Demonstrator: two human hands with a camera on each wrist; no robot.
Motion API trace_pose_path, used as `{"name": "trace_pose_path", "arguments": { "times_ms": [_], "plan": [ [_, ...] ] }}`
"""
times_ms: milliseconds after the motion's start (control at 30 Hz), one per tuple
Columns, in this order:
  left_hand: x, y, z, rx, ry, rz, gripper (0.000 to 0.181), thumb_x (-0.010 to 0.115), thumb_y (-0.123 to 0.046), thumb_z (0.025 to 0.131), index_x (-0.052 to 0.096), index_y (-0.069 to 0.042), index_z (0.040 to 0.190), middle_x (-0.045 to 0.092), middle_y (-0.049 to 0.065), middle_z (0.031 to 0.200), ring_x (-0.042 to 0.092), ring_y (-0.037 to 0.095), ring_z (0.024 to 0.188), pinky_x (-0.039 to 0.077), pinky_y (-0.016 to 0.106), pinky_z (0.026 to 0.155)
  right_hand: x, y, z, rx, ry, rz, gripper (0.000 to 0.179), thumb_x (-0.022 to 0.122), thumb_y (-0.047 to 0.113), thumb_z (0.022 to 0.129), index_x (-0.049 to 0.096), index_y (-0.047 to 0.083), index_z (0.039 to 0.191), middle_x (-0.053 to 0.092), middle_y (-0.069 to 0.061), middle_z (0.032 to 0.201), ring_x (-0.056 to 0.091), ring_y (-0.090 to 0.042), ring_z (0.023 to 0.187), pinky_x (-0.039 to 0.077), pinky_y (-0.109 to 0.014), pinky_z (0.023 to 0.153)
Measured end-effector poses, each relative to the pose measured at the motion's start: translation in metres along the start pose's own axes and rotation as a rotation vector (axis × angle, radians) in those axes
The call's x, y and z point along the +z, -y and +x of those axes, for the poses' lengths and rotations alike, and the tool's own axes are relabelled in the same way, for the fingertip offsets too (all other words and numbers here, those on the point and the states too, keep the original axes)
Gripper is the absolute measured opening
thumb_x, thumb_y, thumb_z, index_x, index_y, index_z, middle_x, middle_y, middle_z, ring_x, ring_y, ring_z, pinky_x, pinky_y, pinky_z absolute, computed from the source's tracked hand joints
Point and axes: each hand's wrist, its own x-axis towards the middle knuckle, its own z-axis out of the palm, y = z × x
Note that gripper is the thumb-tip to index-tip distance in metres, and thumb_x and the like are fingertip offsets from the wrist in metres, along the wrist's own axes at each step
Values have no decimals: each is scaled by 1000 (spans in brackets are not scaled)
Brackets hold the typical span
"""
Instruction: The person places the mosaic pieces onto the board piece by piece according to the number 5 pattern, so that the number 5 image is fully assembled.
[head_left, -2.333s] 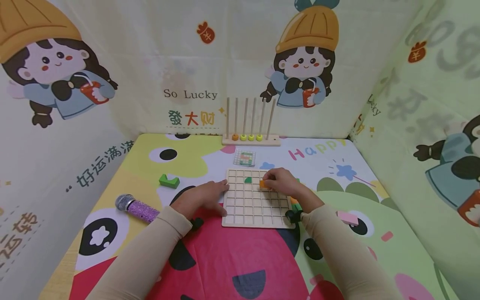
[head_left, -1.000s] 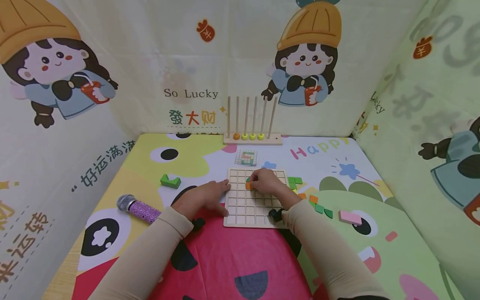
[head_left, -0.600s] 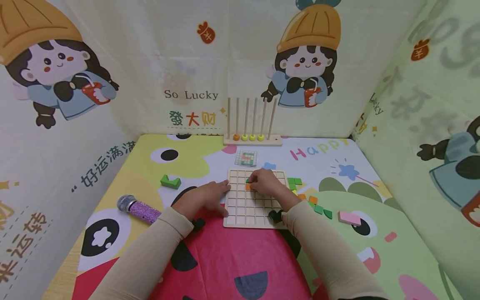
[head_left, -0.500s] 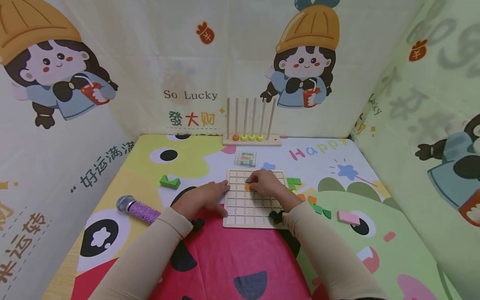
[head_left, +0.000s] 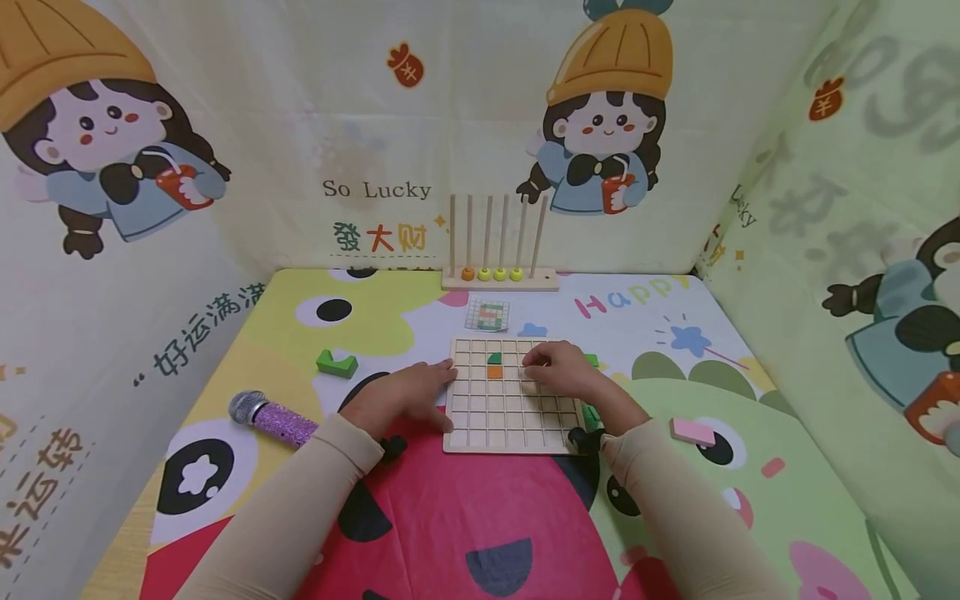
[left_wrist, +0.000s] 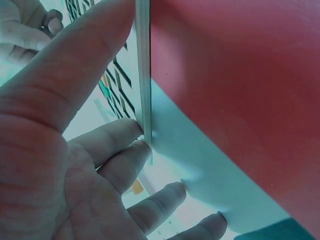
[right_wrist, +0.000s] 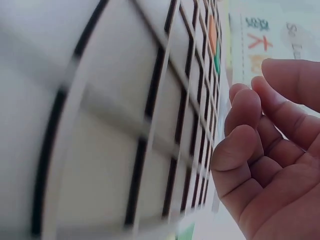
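A wooden grid board (head_left: 480,422) lies on the table in front of me. In its upper part sits an orange square tile (head_left: 495,372), directly below a green tile (head_left: 495,358) with one rounded corner. My left hand (head_left: 405,397) rests at the board's left edge. In the left wrist view its thumb and fingertips touch the board's side, fingers fairly straight. Over the right part of the grid is my right hand (head_left: 564,371). The right wrist view shows its fingers (right_wrist: 237,150) loosely bent, with nothing between them and the thumb.
Behind the board lie a small pattern card (head_left: 487,315) and a peg stand with beads (head_left: 498,282). Green pieces (head_left: 592,416) show partly behind the right wrist. A pink block (head_left: 692,432) lies right; a green notched block (head_left: 337,363) and a purple microphone (head_left: 279,421) lie left.
The right hand brought the orange tile leftward to below the green tile, let go of it and drew back to the right. The left hand stayed at the board's edge.
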Motion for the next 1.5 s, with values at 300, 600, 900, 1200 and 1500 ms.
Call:
{"name": "trace_pose_path", "arguments": {
  "times_ms": [300, 600, 900, 1200, 1500],
  "plan": [
    [0, 0, 0, 4, -4, 5, 101, 88, -42, 81, 37, -13, 162, 30, 9, 170, 36, 41, 151, 44, 52, 116, -24, -30, -25, 56, -52, -44, 22, 66, 21, 101, 75, 6, 114, 74, -7, 105, 65, -22, 93, 55, -39, 83],
    [-1, -1, -2, -6, 0, -8, 99, 87, -41, 81, 37, -13, 162, 30, 8, 171, 35, 41, 151, 42, 52, 118, -40, -53, -46, 98, -51, -63, 24, 66, 19, 100, 73, 2, 115, 73, -13, 108, 65, -25, 92, 54, -34, 76],
    [-1, -1, -2, -12, 7, -18, 102, 89, -41, 80, 36, -13, 162, 30, 9, 171, 34, 41, 152, 43, 53, 117, -45, -70, -55, 125, 0, -96, 24, 72, 18, 97, 73, 2, 115, 73, -13, 108, 65, -29, 99, 56, -40, 85],
    [-1, -2, -3, -15, 11, -16, 103, 89, -41, 79, 35, -14, 163, 30, 8, 171, 34, 40, 153, 42, 53, 117, -42, -78, -56, 103, 6, -192, 24, 76, 14, 93, 77, 3, 114, 73, -13, 110, 63, -30, 99, 54, -51, 91],
    [-1, -3, -4, -5, 3, -25, 101, 88, -40, 80, 36, -12, 162, 30, 9, 170, 34, 40, 152, 41, 53, 118, -40, -79, -56, 98, -9, -191, 16, 77, 13, 92, 73, 6, 106, 70, -8, 102, 59, -25, 91, 52, -42, 84]
  ]
}}
